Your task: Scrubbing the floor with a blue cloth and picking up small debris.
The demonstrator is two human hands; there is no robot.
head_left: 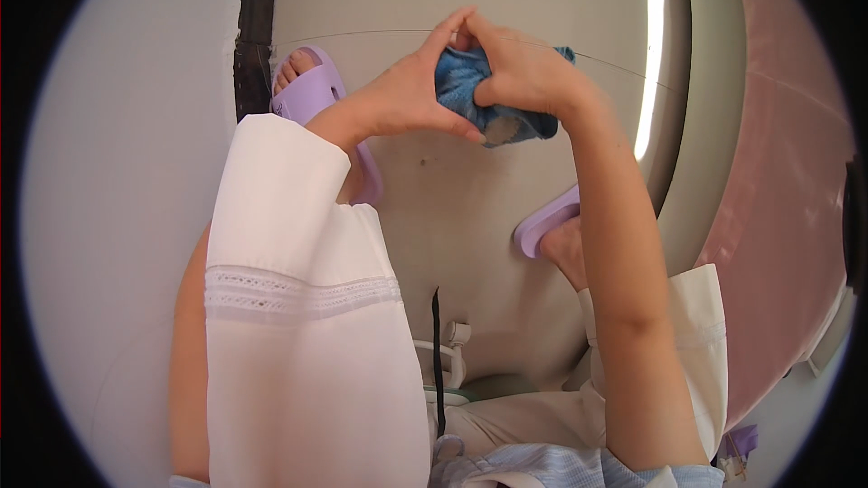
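A crumpled blue cloth (462, 81) with a pale patch is bunched between my two hands, above the floor. My left hand (403, 91) curves around its left side, thumb along the lower edge. From the right, my right hand (525, 71) grips the cloth, thumb pressed into the folds. The fingertips of both hands meet above the cloth. Some fingers are hidden behind it.
Purple slides (305, 91) are on my feet, set apart on the beige floor (413, 230). A pale wall (129, 149) stands at left, pink fabric (780, 169) at right. Below me are white curved legs (458, 356) of a seat or stand. A black strap (437, 366) hangs between my knees.
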